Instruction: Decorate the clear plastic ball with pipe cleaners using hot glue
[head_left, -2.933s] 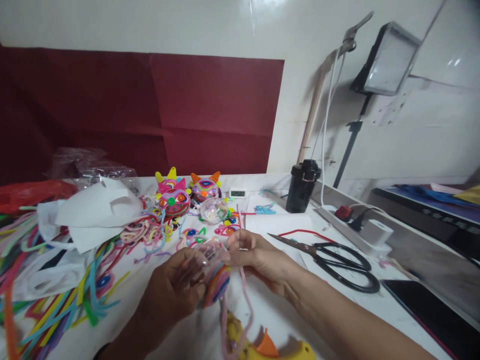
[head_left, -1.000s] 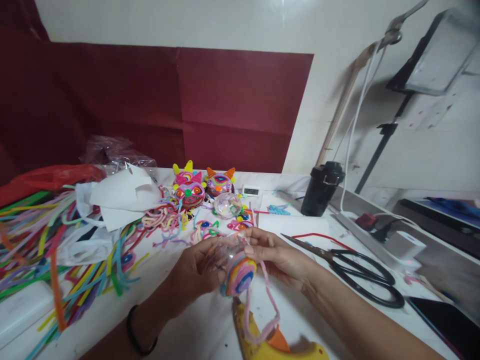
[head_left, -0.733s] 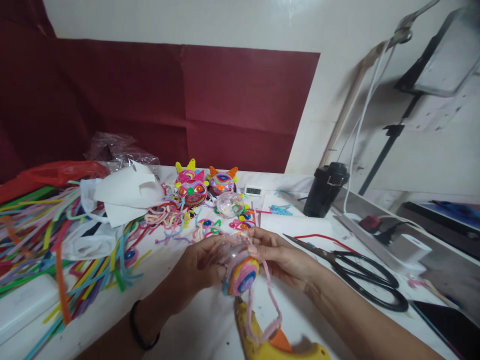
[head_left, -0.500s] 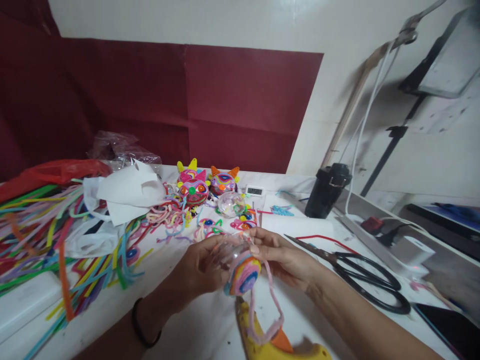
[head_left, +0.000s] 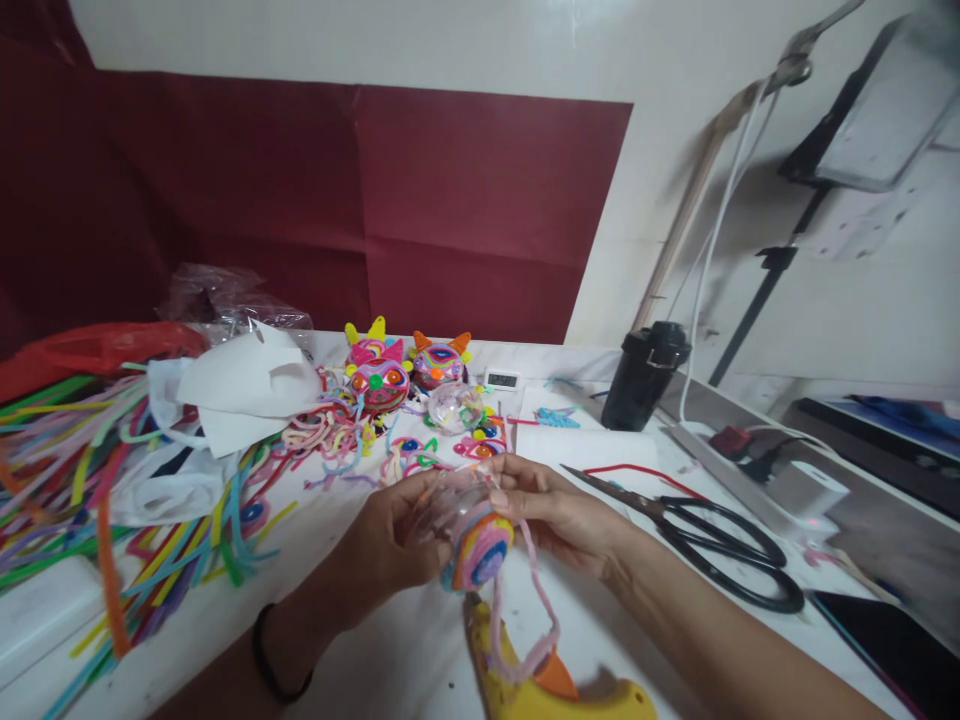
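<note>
1. Clear plastic ball, partly wrapped in coiled pipe cleaner, is held above the white tabletop by closed left hand fingers.
2. Pink pipe cleaner is pinched by the right hand; each turn is best kept taut against the coil.

Your two forearms are bare with no sleeves on them, your left hand has a thin black band around its wrist, and your right hand wears nothing at all.
</note>
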